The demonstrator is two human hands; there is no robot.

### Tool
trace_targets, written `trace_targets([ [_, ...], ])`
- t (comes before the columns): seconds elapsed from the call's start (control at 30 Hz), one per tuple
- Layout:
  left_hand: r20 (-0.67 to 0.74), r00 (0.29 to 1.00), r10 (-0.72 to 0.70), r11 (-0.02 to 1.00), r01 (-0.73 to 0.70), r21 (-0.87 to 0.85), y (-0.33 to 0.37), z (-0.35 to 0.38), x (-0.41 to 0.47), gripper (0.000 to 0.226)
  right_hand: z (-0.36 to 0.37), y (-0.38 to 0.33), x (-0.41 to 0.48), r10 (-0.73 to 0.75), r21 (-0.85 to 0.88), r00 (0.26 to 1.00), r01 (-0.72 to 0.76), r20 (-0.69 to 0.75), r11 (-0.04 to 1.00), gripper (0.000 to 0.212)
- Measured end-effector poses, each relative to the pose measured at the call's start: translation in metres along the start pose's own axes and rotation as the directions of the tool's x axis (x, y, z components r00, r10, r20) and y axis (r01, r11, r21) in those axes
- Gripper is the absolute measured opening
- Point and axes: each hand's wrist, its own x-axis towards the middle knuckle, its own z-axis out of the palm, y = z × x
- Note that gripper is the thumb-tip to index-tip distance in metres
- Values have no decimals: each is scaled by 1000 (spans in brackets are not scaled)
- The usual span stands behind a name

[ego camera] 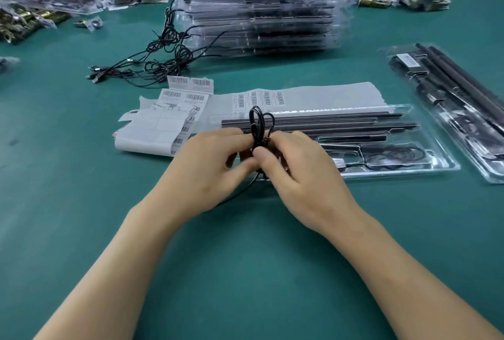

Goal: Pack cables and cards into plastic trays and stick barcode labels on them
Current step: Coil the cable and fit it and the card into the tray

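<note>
My left hand (207, 165) and my right hand (297, 167) meet at the middle of the table and both pinch a coiled black cable (259, 126). Its loops stand up above my fingers and a loose end trails down toward me. Just behind my hands lies a clear plastic tray (425, 161) holding long black rods and a coiled cable in its right compartment. Sheets of barcode labels (174, 110) lie to the left of the tray and behind it.
A tall stack of filled clear trays (259, 12) stands at the back centre, with a tangle of loose black cables (152, 61) at its left. Another filled tray (450, 105) lies at the right. Piles of bagged parts and cards line the far edge of the green table.
</note>
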Motion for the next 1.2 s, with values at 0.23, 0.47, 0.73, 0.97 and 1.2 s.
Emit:
trace_targets([
  [0.23,68,998,-16,988,26,-155,-1,-6,0,12,7,4,0,82,58,996,-85,44,995,23],
  [0.47,109,970,-216,720,234,-653,-3,0,3,27,7,-1,1,37,34,993,-41,110,999,23],
  [0.73,13,964,-265,677,196,-709,-5,5,6,13,9,1,2,43,80,997,-48,69,996,24],
  [0.97,-3,966,-257,653,172,-738,2,3,6,15,9,0,2,118,205,992,-126,50,971,30],
  [1.2,21,955,-295,851,273,-449,2,-21,2,5,7,-2,1,159,234,984,-173,78,957,35],
])
